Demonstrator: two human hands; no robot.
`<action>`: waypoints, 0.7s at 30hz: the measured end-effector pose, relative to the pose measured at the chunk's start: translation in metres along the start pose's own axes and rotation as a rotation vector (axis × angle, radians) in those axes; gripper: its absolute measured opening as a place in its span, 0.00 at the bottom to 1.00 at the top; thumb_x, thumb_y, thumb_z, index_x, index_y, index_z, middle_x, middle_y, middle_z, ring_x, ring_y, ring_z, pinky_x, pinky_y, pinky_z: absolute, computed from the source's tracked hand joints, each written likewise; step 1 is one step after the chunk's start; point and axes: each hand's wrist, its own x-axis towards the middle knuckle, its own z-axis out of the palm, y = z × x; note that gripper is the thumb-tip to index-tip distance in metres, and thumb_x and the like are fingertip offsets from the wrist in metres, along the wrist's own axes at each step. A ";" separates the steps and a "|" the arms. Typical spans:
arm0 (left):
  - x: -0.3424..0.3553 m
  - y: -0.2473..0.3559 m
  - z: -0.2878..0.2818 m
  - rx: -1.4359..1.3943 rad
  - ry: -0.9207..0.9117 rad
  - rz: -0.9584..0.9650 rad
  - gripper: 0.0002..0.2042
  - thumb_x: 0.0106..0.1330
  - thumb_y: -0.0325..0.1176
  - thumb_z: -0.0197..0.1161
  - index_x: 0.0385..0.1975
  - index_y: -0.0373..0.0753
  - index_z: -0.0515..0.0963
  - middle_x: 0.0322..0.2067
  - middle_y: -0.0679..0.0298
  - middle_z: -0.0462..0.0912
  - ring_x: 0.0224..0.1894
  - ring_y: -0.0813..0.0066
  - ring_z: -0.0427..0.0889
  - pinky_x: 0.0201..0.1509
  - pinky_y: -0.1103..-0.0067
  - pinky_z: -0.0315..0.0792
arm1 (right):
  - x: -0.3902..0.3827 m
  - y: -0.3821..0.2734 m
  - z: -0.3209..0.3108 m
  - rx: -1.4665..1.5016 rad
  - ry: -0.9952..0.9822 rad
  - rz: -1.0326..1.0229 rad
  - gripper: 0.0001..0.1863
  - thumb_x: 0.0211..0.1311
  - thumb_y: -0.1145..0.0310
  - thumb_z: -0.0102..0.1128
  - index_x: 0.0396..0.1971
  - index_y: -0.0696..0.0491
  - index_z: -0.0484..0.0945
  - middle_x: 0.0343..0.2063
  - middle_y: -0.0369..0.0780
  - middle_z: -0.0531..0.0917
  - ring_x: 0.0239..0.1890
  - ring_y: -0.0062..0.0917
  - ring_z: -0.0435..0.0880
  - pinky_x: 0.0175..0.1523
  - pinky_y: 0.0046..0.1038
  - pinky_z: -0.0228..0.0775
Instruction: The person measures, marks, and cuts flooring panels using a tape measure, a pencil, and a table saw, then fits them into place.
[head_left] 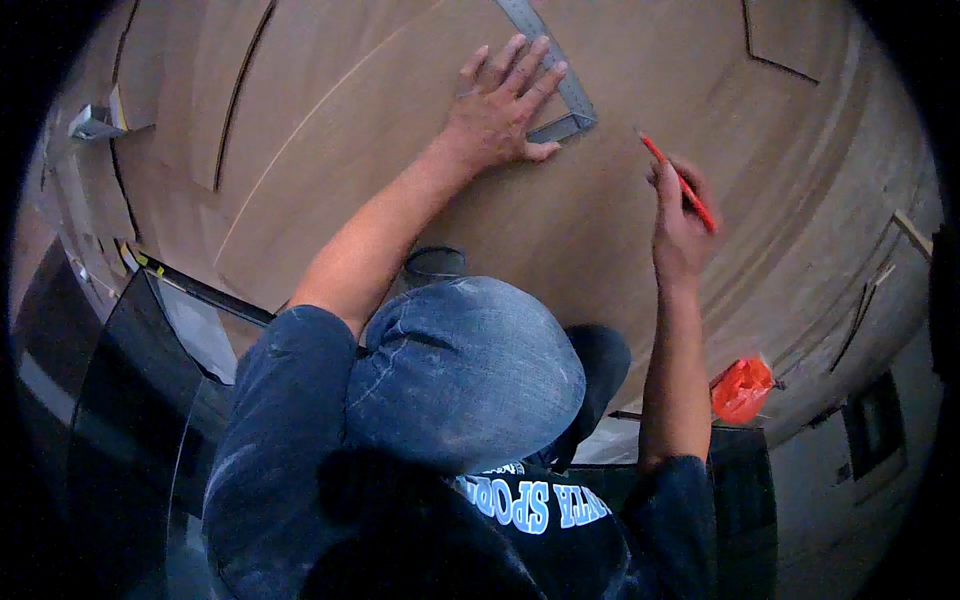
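Observation:
A large brown board (370, 110) spreads out ahead of my bent knee. Lying on it is a grey metal square (577, 95), its corner pointing toward my right hand. My left hand (495, 115) rests flat beside the square with fingers spread, the fingertips at its longer arm and the thumb by the shorter one. My right hand (682, 220) is closed around a red pencil (655, 150), which tilts so that its tip sits just above or on the board, right of the square's corner. Whether the tip touches cannot be made out.
Narrow dark slots (240, 100) cut through the board at left and upper right. A shiny metal piece (95, 122) stands at the far left. Near my right forearm lies a red plastic bag (742, 390). Thin wooden strips (865, 310) are at the far right.

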 end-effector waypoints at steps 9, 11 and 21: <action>0.003 0.000 0.007 0.009 0.019 0.017 0.51 0.48 0.74 0.66 0.72 0.50 0.67 0.76 0.59 0.58 0.79 0.58 0.49 0.79 0.52 0.34 | 0.031 0.037 0.088 -0.323 -0.005 -0.312 0.18 0.68 0.63 0.65 0.51 0.57 0.76 0.44 0.52 0.83 0.47 0.46 0.82 0.52 0.40 0.75; 0.005 -0.001 0.006 0.002 0.036 0.049 0.52 0.47 0.73 0.67 0.72 0.49 0.67 0.76 0.58 0.58 0.80 0.57 0.49 0.79 0.51 0.35 | 0.033 0.033 0.100 -0.505 0.017 -0.251 0.21 0.66 0.62 0.67 0.52 0.56 0.75 0.46 0.51 0.81 0.50 0.47 0.80 0.55 0.44 0.72; -0.066 -0.101 -0.052 -0.018 0.026 -0.267 0.39 0.57 0.55 0.73 0.67 0.44 0.69 0.65 0.57 0.69 0.68 0.54 0.66 0.71 0.54 0.60 | 0.057 0.132 -0.025 -0.624 0.066 0.055 0.23 0.63 0.62 0.68 0.54 0.58 0.75 0.46 0.53 0.82 0.51 0.50 0.80 0.54 0.46 0.73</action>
